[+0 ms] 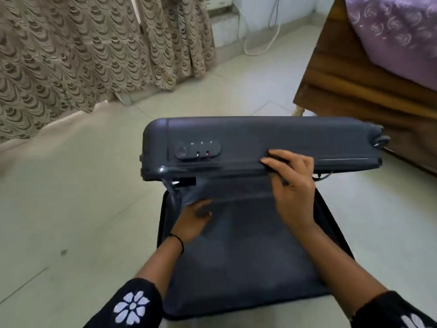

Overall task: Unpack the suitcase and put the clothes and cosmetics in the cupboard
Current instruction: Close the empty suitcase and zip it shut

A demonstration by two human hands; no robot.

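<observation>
In the head view, the grey suitcase [236, 268] is lying on the floor [71, 209], its long axis running left to right. The right hand [293, 185] is curling its fingers over the lid [260, 138] rim just beyond it. The left hand [194, 221] is lying blurred on the lining [248, 233], and its grip cannot be told.

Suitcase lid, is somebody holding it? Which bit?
The right hand grips the suitcase lid by its open rim. The left hand touches the grey lining; its grip is unclear.

Pale tiled floor [71, 209]; patterned curtain [82, 48] left; wooden bed [354, 86], purple cover [397, 31] right.
</observation>
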